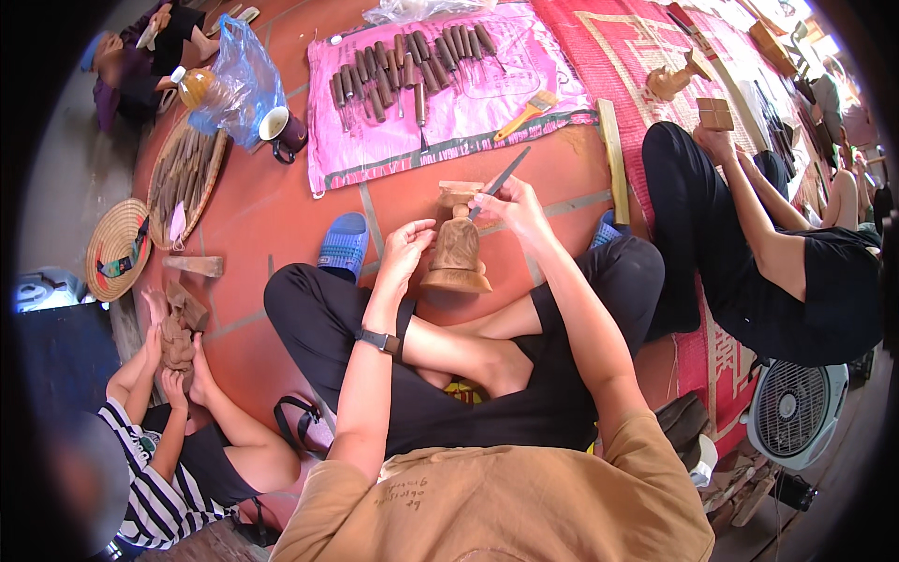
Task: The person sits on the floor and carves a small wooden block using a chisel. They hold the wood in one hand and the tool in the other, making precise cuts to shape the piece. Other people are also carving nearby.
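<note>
Reddish-orange tiles [234, 290] with greyish joints [372, 214] pave the floor across the middle of the frame. A pink sheet [375, 157] lies at top centre; beside it, a red patterned mat [599, 70] runs down the right. Grey ground [61, 192] borders the upper left. A grey fan [799, 412] stands at lower right. Bright light [828, 45] shows at the upper right edge.

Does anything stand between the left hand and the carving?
Nothing visible does: the left hand is close beside the carving, though contact is unclear. The file, in the right hand, is on the other side.
</note>
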Demonstrator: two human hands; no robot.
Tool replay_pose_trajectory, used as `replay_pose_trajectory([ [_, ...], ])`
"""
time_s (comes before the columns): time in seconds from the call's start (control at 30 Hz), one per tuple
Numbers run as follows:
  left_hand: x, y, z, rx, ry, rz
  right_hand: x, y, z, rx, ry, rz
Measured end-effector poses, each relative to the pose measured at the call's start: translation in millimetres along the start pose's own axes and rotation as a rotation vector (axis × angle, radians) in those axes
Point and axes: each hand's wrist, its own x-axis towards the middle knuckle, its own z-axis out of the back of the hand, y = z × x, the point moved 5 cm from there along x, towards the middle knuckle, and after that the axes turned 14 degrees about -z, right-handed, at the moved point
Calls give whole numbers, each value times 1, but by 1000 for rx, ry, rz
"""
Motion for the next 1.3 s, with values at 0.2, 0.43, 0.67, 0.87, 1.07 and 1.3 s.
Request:
replay_pose_trajectory([
  [0.2,1,3,-13,19,115,-87,-5,2,-4,120,34,4],
  [0.43,-3,-9,5,-140,-178,-74,-5,-3,-16,75,129,55],
  [0.67,-5,-10,19,-363,-264,-109,-5,-4,-18,18,82,35],
  [0.87,-5,-5,23,-336,-302,-160,4,-14,-25,-107,76,105],
  [1.07,-34,-17,-13,440,227,-98,12,-4,-57,-482,77,236],
  [1.3,-64,5,-28,365,-56,-74,11,6,-73,-774,99,137],
])
